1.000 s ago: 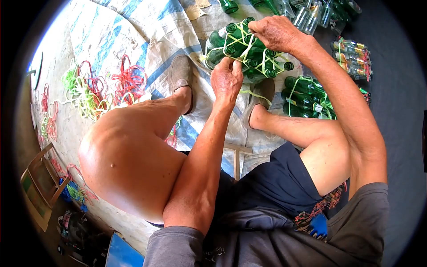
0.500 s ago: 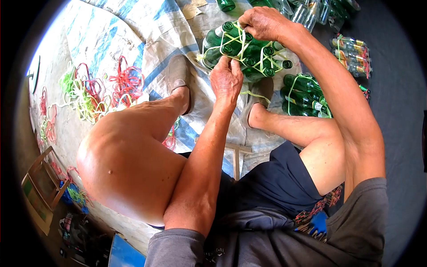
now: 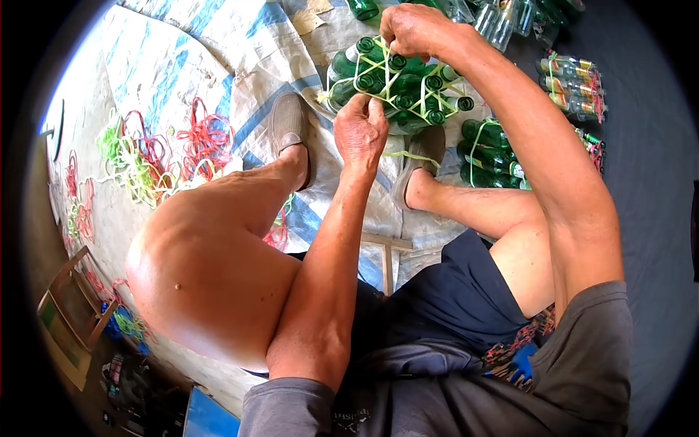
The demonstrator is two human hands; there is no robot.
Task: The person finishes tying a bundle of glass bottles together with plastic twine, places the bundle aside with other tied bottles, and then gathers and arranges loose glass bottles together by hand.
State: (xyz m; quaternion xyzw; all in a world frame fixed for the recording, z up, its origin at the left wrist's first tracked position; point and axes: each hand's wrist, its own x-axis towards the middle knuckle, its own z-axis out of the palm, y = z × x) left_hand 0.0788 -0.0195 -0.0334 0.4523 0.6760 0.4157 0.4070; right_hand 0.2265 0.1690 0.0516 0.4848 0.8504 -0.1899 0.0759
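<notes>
A bundle of green glass bottles (image 3: 413, 86) lies at the top centre, its necks laced with pale yellow-green strap (image 3: 373, 93). My left hand (image 3: 360, 131) is closed at the near left side of the bundle, thumb and fingers pinched on the strap. Above the bundle, my right hand (image 3: 411, 30) is closed with its fingertips at the strap between the bottle necks. A loose strap end (image 3: 411, 155) hangs below the bundle, over the right shoe.
Tied green bottles (image 3: 491, 154) and a bundle of clear bottles (image 3: 574, 86) stand at right. Loose bottles (image 3: 502, 22) lie at top right. Red straps (image 3: 206, 135) and green-yellow straps (image 3: 138, 167) lie on the left. A wooden frame (image 3: 76, 306) is lower left.
Both hands have shifted slightly left, the right one also upward. The bottle bundle has moved a little left with them.
</notes>
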